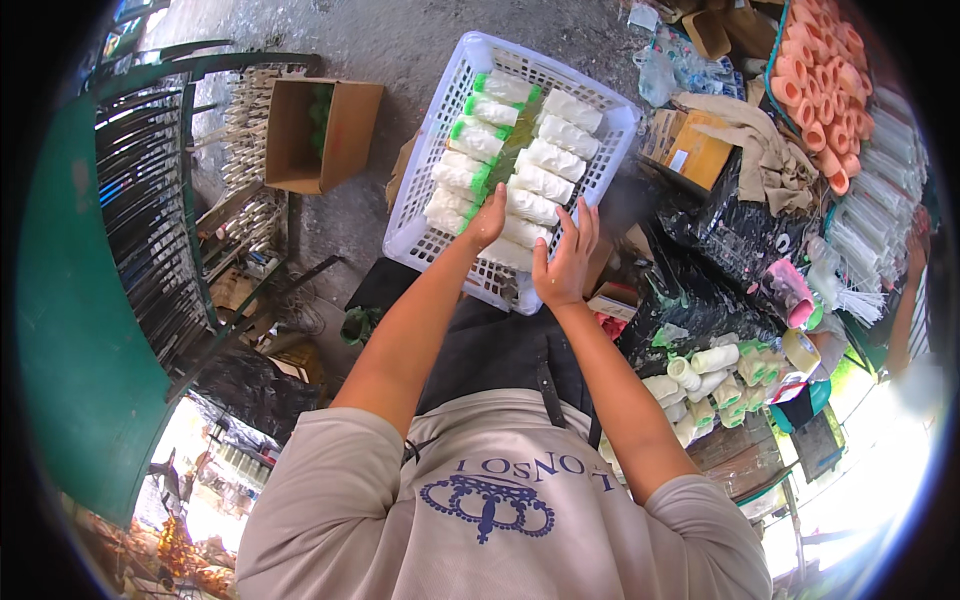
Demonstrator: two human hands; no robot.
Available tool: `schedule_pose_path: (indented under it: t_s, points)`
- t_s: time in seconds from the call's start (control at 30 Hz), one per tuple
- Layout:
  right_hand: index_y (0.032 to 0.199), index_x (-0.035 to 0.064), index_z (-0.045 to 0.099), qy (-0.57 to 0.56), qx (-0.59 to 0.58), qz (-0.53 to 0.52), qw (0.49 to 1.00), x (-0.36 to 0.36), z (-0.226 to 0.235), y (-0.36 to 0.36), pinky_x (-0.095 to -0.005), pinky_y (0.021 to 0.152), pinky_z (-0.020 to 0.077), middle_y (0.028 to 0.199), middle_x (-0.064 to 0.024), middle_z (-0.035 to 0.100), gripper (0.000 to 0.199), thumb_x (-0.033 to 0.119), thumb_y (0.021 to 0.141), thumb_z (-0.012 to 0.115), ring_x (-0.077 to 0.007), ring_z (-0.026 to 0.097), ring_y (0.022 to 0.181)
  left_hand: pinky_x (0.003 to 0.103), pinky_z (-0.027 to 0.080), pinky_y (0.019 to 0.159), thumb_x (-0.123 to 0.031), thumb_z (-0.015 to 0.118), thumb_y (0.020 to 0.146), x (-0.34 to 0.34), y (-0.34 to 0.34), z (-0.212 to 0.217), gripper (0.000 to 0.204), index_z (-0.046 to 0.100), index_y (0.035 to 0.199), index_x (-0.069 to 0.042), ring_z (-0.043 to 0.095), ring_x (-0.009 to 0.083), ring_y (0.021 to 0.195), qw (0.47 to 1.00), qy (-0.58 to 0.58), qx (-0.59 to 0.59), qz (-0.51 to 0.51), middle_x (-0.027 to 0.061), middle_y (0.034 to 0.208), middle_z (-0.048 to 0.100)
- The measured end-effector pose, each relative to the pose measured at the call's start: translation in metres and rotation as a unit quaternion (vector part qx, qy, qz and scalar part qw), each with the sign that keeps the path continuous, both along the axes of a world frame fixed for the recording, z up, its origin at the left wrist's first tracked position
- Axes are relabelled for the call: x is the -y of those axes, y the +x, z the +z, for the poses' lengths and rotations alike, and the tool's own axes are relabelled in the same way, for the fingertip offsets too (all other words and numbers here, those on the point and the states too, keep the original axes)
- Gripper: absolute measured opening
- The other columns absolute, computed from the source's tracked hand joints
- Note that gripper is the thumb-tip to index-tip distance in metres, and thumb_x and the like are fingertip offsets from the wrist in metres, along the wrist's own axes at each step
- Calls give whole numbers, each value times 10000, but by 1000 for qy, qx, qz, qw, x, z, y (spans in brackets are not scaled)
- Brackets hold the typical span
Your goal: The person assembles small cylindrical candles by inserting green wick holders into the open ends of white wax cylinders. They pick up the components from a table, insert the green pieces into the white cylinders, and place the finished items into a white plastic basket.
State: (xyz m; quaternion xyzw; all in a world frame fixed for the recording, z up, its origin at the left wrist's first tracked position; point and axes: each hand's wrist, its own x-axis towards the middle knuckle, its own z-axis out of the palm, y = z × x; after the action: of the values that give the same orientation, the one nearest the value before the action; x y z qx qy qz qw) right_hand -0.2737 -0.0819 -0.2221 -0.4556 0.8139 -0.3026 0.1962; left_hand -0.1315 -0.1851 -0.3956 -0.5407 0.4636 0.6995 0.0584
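A pale lavender plastic basket [412, 205] with perforated walls is in front of me. Two rows of white, soft-looking rolls [543, 181] fill much of it; those in the left row [476, 140] have bright green ends. My left hand [487, 218] reaches in between the rows at the near end, fingers stretched forward and partly seen edge-on. On the right side of the near rolls, my right hand [568, 255] has its fingers spread. The near white rolls [524, 232] lie between both hands. Neither hand is seen lifting anything.
At left stand an open cardboard box [322, 135], a dark slatted rack [150, 200] and a green panel [85, 290]. To the right are black plastic sheeting [690, 285], more white and green rolls [715, 380], and orange tubes [815, 90]. Another person's arm [905, 300] shows at the far right.
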Motion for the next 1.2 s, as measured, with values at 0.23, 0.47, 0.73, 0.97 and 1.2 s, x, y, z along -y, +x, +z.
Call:
schedule_pose_path:
  t_s: [0.23, 0.47, 0.73, 0.97, 1.2]
  points:
    - [1438, 11, 476, -21, 28, -12, 999, -2, -8, -3, -595, 1231, 215, 1616, -262, 305, 583, 150, 900, 649, -503, 220, 1513, 532, 356, 1148, -638, 191, 1076, 7, -36, 67, 827, 554, 1372, 44, 448, 506, 1387, 972, -86, 208, -74, 342, 1445, 528]
    - [1400, 29, 524, 5, -9, -1, 1000, -3, -2, -4, -586, 1225, 253, 1575, -234, 379, 536, 158, 894, 643, -479, 281, 1499, 483, 276, 1218, -695, 159, 1063, -5, 5, 0, 924, 437, 1513, 63, 401, 430, 1471, 995, -51, 56, 66, 292, 1568, 443]
    - [1268, 46, 622, 134, -92, 269, 949, 21, 7, 0, -538, 1215, 286, 1368, -149, 602, 423, 195, 876, 675, -327, 492, 1393, 408, 209, 1247, -792, 90, 1009, -1, 1, 20, 1034, 349, 1595, 20, 355, 281, 1497, 985, 102, 62, 126, 160, 1640, 389]
    - [1015, 77, 721, 161, -84, 495, 850, 112, -54, -28, -486, 1103, 410, 1096, -121, 717, 216, 182, 869, 601, -295, 622, 1203, 431, 221, 1243, -861, -3, 936, 19, 7, 33, 1183, 548, 1454, 50, 346, 325, 1509, 977, 148, 39, 149, 237, 1586, 437]
    - [1078, 60, 764, 418, -75, 643, 637, 169, -94, 0, -474, 989, 513, 1149, -180, 748, 363, 296, 936, 526, -337, 701, 1099, 464, 159, 1270, -877, -39, 910, 26, 19, -5, 1189, 356, 1598, 8, 205, 331, 1583, 975, 189, 5, 115, 214, 1691, 266]
